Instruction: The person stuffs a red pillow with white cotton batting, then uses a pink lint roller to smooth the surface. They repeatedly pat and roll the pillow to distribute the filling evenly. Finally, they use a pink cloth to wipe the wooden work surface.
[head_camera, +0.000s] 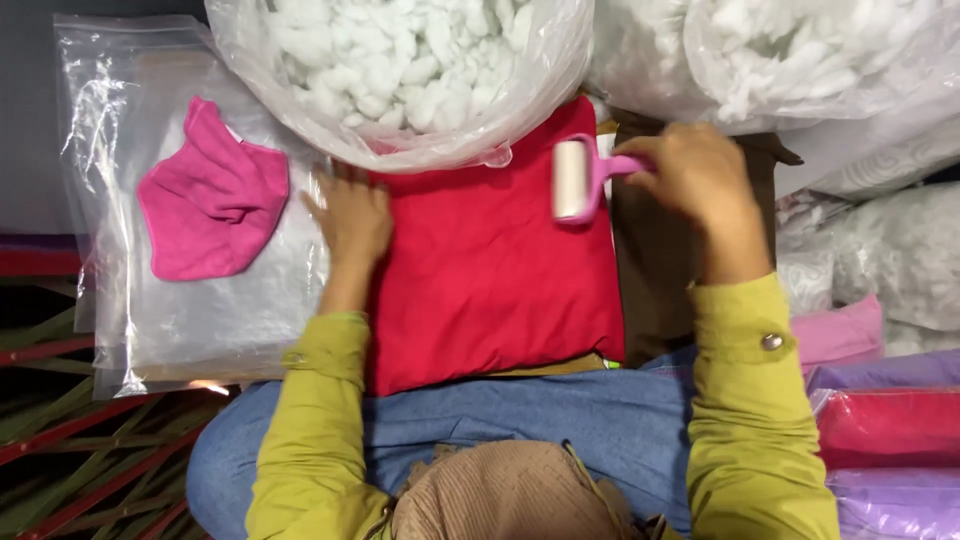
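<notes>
Pillow (490, 270), red, lies on my lap, between my hands. My left grip (350, 215) rests spread flat on its left edge. My right grip (700, 180) is closed around the pink lint roller (575, 180), touching the pillow's far right corner.

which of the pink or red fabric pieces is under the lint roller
The red cushion on the person's lap, with the lint roller resting on it; the pink cloth lies apart on the clear plastic bag, untouched.

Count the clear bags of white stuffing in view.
3, maybe more. One open bag sits above the red cushion, one at top right, and another at the right edge. The overlapping plastic at top right may hide others.
</notes>
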